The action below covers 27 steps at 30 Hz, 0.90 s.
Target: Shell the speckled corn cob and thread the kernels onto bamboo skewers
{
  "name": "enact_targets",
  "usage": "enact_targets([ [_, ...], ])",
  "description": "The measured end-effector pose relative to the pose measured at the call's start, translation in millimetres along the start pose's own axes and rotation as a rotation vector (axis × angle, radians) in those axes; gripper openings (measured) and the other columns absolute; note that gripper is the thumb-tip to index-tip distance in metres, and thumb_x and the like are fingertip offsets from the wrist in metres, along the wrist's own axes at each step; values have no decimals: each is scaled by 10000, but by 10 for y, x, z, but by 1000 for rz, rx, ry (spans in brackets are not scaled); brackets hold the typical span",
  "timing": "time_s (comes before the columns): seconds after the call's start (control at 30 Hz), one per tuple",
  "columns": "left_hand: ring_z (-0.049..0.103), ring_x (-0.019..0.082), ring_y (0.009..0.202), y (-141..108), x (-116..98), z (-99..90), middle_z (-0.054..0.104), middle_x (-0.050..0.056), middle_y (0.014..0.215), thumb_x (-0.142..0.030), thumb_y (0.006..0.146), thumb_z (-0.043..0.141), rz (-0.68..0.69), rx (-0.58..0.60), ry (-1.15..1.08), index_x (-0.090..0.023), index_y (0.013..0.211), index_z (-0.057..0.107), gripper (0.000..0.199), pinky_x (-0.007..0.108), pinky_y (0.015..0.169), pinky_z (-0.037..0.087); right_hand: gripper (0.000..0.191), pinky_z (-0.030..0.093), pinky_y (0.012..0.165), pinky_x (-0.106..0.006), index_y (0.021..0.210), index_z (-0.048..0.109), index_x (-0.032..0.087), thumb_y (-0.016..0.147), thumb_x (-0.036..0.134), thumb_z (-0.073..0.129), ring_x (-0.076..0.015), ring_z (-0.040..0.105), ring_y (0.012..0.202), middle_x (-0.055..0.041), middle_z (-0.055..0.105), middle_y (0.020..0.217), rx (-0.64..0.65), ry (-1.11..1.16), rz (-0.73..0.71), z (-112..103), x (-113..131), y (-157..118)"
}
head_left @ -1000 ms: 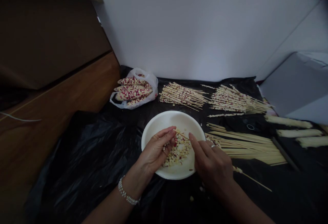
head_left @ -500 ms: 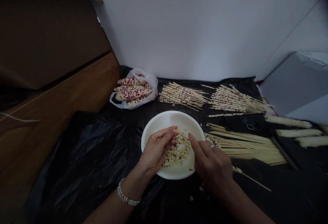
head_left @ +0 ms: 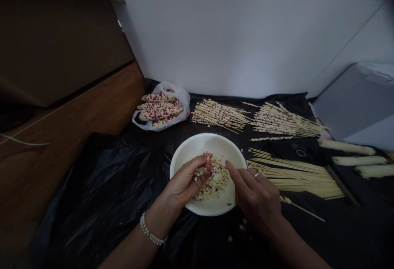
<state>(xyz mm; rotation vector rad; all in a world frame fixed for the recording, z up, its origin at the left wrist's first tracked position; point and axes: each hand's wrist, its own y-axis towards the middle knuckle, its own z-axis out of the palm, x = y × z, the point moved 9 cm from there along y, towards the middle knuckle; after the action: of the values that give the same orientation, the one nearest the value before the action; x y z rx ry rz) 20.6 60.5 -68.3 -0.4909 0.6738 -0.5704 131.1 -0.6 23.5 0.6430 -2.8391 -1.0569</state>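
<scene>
Over a white bowl (head_left: pixel 186 150) of loose corn kernels (head_left: pixel 217 182), both hands work close together. My left hand (head_left: pixel 184 180), a beaded bracelet at its wrist, is curled round some corn kernels, with a pale one between thumb and forefinger at the skewer's tip. A thin wooden skewer (head_left: pixel 219 164) slants between the hands. My right hand (head_left: pixel 257 193), wearing a ring, pinches the skewer; its lower fingers are folded underneath and partly hidden. Just right of that hand lies a skewer with kernels on it (head_left: pixel 303 210).
Black plastic sheeting (head_left: pixel 123 178) covers the surface. Speckled corn cobs (head_left: pixel 156 113) fill a plastic bag at back left. Two piles of kernel-threaded skewers (head_left: pixel 218 113) lie behind the bowl. Bare skewers (head_left: pixel 304 176) and stripped cobs (head_left: pixel 358 160) are at right. A white wall (head_left: pixel 230 35) rises behind.
My left thumb and fingers have parted slightly, showing a pale kernel and more kernels in the palm. The right hand keeps its pinch on the skewer, almost unmoved.
</scene>
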Motion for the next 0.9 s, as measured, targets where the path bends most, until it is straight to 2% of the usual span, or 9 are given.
enact_targets([
  [0.1,601,70,599,6,31,11,629,59,732,-48,725,667,-51,31,-25,-64,836,662,112,117,525,523,534,375,679,-286,1359,422,150,836,44,451,-141,527,725,-25,636,770,-1,17,-2,2,-7,-4],
  [0.37,601,75,606,-9,10,-9,631,62,729,-40,716,668,5,-23,69,-69,841,672,129,119,538,519,555,389,693,-287,1389,372,127,844,39,431,-153,532,739,-42,633,782,29,17,-1,16,30,-14],
  [0.63,602,72,648,-42,-33,-13,661,27,739,-122,692,721,56,-48,215,-123,785,693,97,121,565,495,528,380,702,-285,1373,394,109,851,57,457,-150,544,755,-54,657,829,5,0,-2,-4,57,-29],
  [0.8,591,55,637,-30,-45,15,658,24,739,-150,705,714,74,4,259,-117,782,701,84,109,581,488,452,358,638,-288,1278,505,97,831,41,472,-138,515,684,-48,666,824,-22,-39,-8,-27,79,-34],
  [0.9,579,46,611,-24,61,66,656,34,722,-119,709,699,33,90,288,-94,794,708,89,100,586,485,375,375,661,-287,1200,559,75,835,48,476,-143,531,718,-61,670,843,-34,-19,-23,-46,118,-16],
])
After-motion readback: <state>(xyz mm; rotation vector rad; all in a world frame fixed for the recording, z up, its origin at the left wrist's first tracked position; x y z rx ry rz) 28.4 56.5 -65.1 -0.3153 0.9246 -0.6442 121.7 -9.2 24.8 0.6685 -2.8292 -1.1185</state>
